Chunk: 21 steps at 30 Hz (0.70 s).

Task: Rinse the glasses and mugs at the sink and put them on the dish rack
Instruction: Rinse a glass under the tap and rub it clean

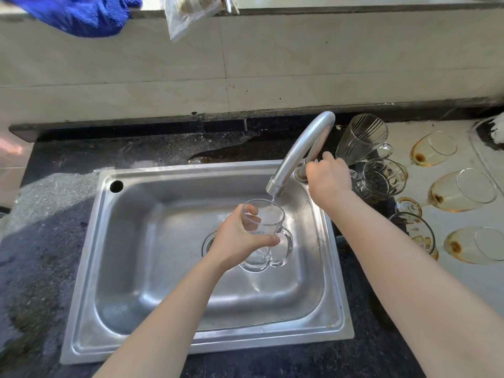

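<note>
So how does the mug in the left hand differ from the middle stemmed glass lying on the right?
The mug is held by the left hand over the sink; the stemmed glass lies on its side on the counter. The mug has a handle; the stemmed glass has a stem. The mug looks clear; the stemmed glass holds brown residue. Both are transparent glass.

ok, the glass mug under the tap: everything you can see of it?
The glass mug is clear, with a loop handle and thick base. It is tilted, mouth up toward the spout, held over the sink basin above the drain. The left hand grips its body, fingers showing through the glass, thumb near the handle. A thin trickle lands at its rim. The right hand is off it, gripping the tap handle.
</note>
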Motion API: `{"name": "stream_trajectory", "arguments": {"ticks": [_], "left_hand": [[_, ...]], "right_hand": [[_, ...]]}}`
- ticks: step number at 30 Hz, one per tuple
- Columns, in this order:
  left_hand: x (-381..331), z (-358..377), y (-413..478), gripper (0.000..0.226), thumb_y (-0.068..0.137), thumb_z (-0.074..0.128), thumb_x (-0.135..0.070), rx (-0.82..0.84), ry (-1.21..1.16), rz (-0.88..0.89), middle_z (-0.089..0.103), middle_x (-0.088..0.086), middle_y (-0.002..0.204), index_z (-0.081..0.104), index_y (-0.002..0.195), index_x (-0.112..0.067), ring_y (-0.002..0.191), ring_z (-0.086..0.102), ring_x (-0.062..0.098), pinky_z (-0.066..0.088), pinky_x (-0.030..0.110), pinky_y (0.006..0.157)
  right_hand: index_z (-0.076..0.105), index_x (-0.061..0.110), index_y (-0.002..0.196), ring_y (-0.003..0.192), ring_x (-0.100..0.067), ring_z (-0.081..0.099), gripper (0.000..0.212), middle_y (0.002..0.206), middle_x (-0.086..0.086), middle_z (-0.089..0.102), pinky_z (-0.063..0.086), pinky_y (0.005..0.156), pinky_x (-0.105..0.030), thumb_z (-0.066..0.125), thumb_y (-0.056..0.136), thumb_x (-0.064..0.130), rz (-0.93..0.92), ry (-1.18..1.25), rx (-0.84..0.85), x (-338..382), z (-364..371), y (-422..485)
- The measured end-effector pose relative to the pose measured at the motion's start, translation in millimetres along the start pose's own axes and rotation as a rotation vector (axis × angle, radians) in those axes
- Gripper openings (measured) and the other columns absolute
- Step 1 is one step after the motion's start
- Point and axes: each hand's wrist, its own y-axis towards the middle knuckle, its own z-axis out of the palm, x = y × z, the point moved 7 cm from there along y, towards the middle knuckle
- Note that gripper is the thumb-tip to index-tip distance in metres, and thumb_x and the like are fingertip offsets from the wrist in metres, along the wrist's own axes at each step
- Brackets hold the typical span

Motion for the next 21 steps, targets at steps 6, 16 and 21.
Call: {"name": "stream_trajectory", "arguments": {"ticks": [6,16,21], "left_hand": [[4,2,-3,0.069,0.046,0.09,-0.032,0.024,-0.154,-0.073,0.065,0.005,0.106,0.054,0.104,-0.022,0.093,0.064,0.014,0.052,0.028,0.076],[13,11,-10,0.072,0.038,0.085,-0.046,0.003,-0.495,-0.356,0.067,0.004,0.09,0.066,0.101,-0.017,0.081,0.069,0.017,0.038,0.03,0.105],[28,29,-26,0.048,0.072,0.072,-0.052,0.127,-0.56,-0.555,0.062,-0.003,0.077,0.053,0.093,-0.014,0.068,0.068,0.01,0.033,0.033,0.088]], "right_hand": [[0.059,0.012,0.112,0.112,-0.026,0.044,0.024,0.11,-0.007,0.062,0.036,0.083,-0.034,0.053,0.089,0.009,-0.025,0.036,-0.066,-7,-5,-2],[0.065,0.017,0.083,0.076,-0.014,0.059,0.028,0.077,0.002,0.065,0.043,0.07,-0.03,0.049,0.097,0.034,0.085,1.151,0.201,23,13,-92],[0.059,0.018,0.114,0.07,-0.019,0.059,0.023,0.077,-0.006,0.065,0.045,0.067,-0.033,0.051,0.097,0.032,0.052,1.197,0.212,40,14,-101]]}}
